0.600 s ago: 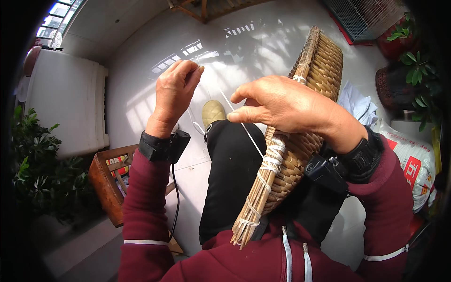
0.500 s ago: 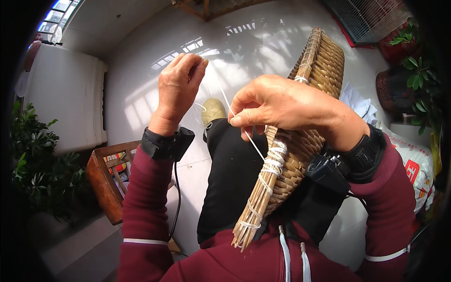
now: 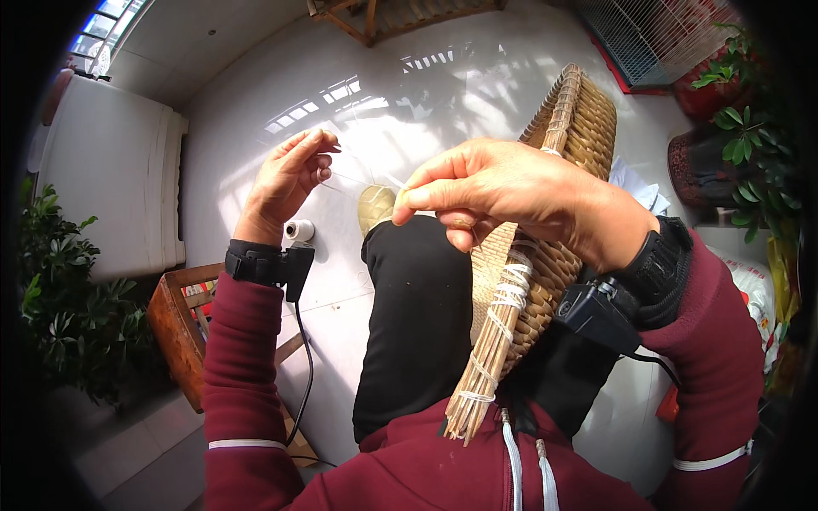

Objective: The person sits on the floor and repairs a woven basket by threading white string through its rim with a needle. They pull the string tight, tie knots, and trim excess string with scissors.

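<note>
A woven straw basket [image 3: 596,128] leans across my lap, its far end up and to the right. White string [image 3: 511,288] is wound round the bundled stalks [image 3: 481,362] on its near edge, whose cut ends point toward my waist. My right hand [image 3: 503,179] is above the basket, thumb and forefinger pinching the white string, a short piece showing at the fingertips. My left hand [image 3: 288,183] is out to the left with fingers curled together; a faint thin strand runs from it toward my right hand.
A spool [image 3: 299,230] of white string stands on the floor below my left hand. At left are a wooden crate [image 3: 181,341], a leafy plant [image 3: 68,298] and a white cabinet [image 3: 115,170]. A wire cage [image 3: 652,38] and dark pot [image 3: 707,166] are at right.
My left hand has moved down and left, uncovering the spool. My right hand has shifted slightly left, and the string no longer stretches visibly from it to the windings.
</note>
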Motion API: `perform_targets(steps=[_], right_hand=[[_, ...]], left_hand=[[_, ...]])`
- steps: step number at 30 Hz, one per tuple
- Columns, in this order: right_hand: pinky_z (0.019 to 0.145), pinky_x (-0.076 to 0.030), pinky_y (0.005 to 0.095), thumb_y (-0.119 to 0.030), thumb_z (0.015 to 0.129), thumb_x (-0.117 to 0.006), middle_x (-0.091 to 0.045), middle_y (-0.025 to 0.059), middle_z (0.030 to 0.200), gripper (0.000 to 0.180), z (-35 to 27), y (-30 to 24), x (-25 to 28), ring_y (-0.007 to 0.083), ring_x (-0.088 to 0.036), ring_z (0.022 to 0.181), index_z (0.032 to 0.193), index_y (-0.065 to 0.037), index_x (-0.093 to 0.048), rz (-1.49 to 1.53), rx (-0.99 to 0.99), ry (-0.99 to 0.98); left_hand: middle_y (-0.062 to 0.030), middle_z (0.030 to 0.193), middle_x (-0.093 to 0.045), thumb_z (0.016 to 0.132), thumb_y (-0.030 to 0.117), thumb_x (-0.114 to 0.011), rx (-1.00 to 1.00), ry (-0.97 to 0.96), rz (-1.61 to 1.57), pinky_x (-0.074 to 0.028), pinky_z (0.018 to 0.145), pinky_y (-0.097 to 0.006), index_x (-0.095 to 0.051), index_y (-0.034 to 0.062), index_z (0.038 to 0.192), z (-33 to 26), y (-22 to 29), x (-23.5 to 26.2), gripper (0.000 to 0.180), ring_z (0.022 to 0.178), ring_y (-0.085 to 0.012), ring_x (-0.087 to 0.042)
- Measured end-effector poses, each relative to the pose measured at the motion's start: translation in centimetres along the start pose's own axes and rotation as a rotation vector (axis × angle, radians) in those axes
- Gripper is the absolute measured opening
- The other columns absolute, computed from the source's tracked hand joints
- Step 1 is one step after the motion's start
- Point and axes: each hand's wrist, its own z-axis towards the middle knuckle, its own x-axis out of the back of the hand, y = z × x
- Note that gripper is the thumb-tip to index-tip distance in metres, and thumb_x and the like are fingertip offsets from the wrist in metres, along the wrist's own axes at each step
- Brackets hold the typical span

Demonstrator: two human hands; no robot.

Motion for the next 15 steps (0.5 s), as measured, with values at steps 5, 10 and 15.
perform_targets(steps=[5,10,15], right_hand=[[0.055,-0.046,0.0206,-0.023,0.097,-0.06,-0.054,-0.0035,0.06,0.023,-0.3,0.3,-1.1,0.0071,-0.057,0.056,0.105,-0.002,-0.067,0.266,0.09,0.022],[0.051,-0.044,0.0206,-0.024,0.097,-0.061,-0.056,-0.0037,0.063,0.023,0.5,1.5,-2.2,0.0049,-0.055,0.055,0.103,-0.003,-0.068,0.159,0.262,0.277],[0.052,-0.042,0.0179,-0.025,0.097,-0.061,-0.058,-0.0033,0.065,0.025,-0.5,1.2,-2.1,0.001,-0.052,0.058,0.105,-0.003,-0.068,0.212,0.238,0.233]], left_hand=[[-0.0177,0.143,-0.046,0.089,0.02,-0.067,-0.138,0.622,1.863,-0.056,0.082,-0.036,-0.051,0.0061,0.133,-5.0,-0.1,1.9,0.049,0.104,-0.0283,-0.066],[-0.0115,0.122,-0.059,0.097,0.012,-0.058,-0.316,0.204,0.784,-0.054,0.082,-0.029,-0.054,0.0018,0.13,-12.0,1.2,-6.4,0.034,0.092,-0.0153,-0.064],[-0.0077,0.111,-0.063,0.103,0.016,-0.049,-0.094,-0.26,-0.289,-0.045,0.097,-0.032,-0.058,-0.0026,0.122,-10.6,-3.4,-15.9,0.028,0.104,-0.0147,-0.059]])
